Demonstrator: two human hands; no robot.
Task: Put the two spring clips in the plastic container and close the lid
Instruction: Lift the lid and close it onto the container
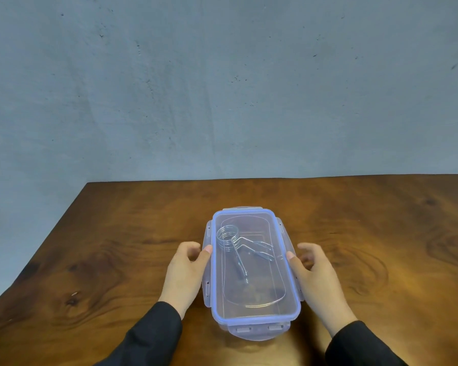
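Left hand [187, 270] curled loosely, thumb against the left flap, gripping nothing. Box [251, 270] mid-table [90, 247], clear with a bluish rim, lid [254, 307] laid on top, clips [236, 244] seen through it at the far end as coiled wire with splayed legs. Right hand [315, 270] likewise loose, thumb at the right flap. Latching likely in hand; next, probably pressing both side flaps down together.

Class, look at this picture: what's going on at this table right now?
A person in dark sleeves has a clear plastic container on a wooden table. The lid is already on top, and the metal spring clips lie inside, seen through it. The left hand and right hand rest against the long sides, thumbs at the lid's edge. The side latches look flared out, probably not yet snapped down.
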